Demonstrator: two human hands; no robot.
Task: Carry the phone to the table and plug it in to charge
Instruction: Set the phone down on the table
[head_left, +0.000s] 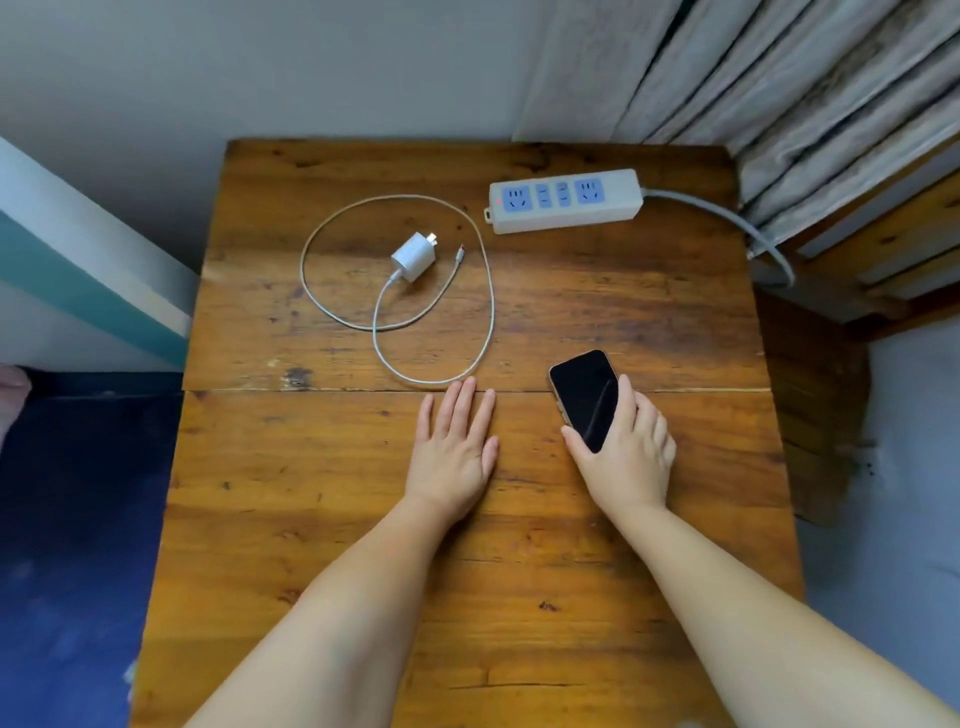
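Charger (413, 249), looped cable (488, 291), power strip (566, 200) lie beyond phone (584, 397).

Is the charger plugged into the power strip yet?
No. The charger lies loose on the table inside its coiled cable, apart from the power strip, whose sockets are all empty.

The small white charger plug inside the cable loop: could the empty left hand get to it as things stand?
Probably yes. The left hand lies flat and empty; only bare wooden table and the thin white cable separate it from the white charger plug.
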